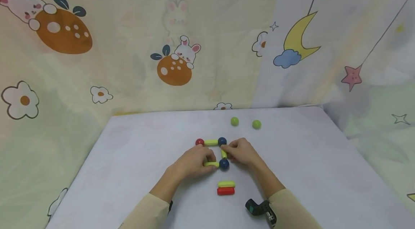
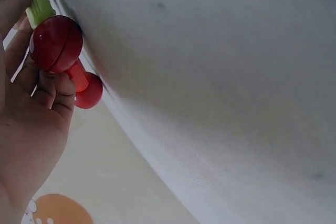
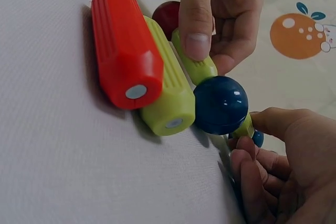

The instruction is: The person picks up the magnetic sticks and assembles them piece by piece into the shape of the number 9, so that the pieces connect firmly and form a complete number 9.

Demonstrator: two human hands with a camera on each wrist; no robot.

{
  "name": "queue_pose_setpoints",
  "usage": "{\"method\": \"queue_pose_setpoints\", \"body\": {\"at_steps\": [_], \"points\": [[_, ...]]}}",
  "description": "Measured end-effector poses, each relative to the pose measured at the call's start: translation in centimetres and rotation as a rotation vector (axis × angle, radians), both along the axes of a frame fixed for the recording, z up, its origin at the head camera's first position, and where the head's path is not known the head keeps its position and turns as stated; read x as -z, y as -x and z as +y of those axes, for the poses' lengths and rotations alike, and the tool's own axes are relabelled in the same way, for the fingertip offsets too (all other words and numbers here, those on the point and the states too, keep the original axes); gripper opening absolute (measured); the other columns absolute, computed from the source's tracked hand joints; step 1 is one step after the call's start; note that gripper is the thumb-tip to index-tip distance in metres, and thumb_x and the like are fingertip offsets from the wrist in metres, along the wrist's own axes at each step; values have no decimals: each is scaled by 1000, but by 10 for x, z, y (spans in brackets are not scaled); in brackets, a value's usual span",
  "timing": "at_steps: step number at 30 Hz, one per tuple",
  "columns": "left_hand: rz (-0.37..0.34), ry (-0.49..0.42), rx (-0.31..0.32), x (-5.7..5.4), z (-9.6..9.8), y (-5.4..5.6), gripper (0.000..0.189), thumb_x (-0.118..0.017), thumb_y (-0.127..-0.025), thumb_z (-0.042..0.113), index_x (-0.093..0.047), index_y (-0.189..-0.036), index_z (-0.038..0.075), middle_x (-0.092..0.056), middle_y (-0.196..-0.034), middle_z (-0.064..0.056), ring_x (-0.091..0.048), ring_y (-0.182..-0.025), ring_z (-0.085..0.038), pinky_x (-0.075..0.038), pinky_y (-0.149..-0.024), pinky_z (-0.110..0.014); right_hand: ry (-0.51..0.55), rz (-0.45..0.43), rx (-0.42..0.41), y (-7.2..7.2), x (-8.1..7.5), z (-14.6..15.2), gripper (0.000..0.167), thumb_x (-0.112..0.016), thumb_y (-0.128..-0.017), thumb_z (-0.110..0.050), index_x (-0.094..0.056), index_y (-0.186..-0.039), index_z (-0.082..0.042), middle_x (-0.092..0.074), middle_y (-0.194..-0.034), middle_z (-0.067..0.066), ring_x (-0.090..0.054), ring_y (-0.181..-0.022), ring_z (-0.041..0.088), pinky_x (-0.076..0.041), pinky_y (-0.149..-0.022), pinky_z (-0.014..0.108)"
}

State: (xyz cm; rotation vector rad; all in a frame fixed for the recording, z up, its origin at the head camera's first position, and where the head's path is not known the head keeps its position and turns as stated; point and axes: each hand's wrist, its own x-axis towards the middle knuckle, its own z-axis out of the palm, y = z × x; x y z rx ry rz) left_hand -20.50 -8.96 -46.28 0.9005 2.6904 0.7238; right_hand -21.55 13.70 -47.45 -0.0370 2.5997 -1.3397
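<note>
Magnetic rods and balls form a joined shape on the table. My left hand (image 1: 192, 161) pinches the near yellow-green rod (image 3: 195, 65) between thumb and fingers. That rod runs from a red ball (image 2: 56, 44) to the near blue ball (image 1: 224, 164). A red rod (image 2: 78, 76) links this red ball to another red ball (image 1: 199, 142), largely covered by the left hand from above. My right hand (image 1: 244, 153) pinches the side yellow-green rod (image 1: 224, 153), which lies between the near blue ball and the far blue ball (image 1: 222, 141). A far yellow-green rod (image 1: 211, 142) closes the back side.
Nearer me, a loose yellow-green rod (image 1: 226, 184) and a loose red rod (image 1: 225, 191) lie side by side. Two green balls (image 1: 235, 121) sit toward the table's back edge. A patterned cloth (image 1: 129, 41) hangs behind the white table (image 1: 136, 142).
</note>
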Motion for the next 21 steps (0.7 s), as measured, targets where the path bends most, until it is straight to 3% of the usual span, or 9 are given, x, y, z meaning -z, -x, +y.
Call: {"method": "queue_pose_setpoints", "body": {"at_steps": [11, 14, 18, 21], "points": [[17, 11, -5, 1, 3, -2, 19, -79, -91, 38, -75, -104, 25, -64, -92, 16, -54, -84, -8, -49, -77, -24, -58, 42, -5, -4, 2, 0, 36, -69, -98, -38, -73, -74, -11, -61, -66, 0, -55, -60, 14, -42, -58, 28], [49, 8, -8, 0, 1, -2, 22, -79, -90, 39, -75, -106, 25, -64, -97, 14, -52, -89, -8, -49, -79, -25, -57, 50, -11, -4, 3, 0, 36, -69, -98, -39, -73, -75, -11, -61, -66, -1, -55, -60, 14, -43, -58, 28], [102, -17, -50, -1, -6, 0, 38, -82, -84, 45, -72, -117, 28, -58, -123, 5, -47, -111, -14, -48, -91, -35, -65, 56, -17, -4, 4, -1, 36, -68, -98, -39, -73, -76, -12, -61, -66, 0, -56, -61, 15, -43, -59, 28], [95, -17, -98, -2, -13, 3, 59, -85, -78, 52, -65, -131, 34, -41, -152, -1, -37, -135, -24, -45, -103, -49, -74, 53, -6, -3, 6, -1, 34, -68, -98, -40, -74, -79, -12, -61, -68, 0, -56, -62, 15, -45, -60, 28]]}}
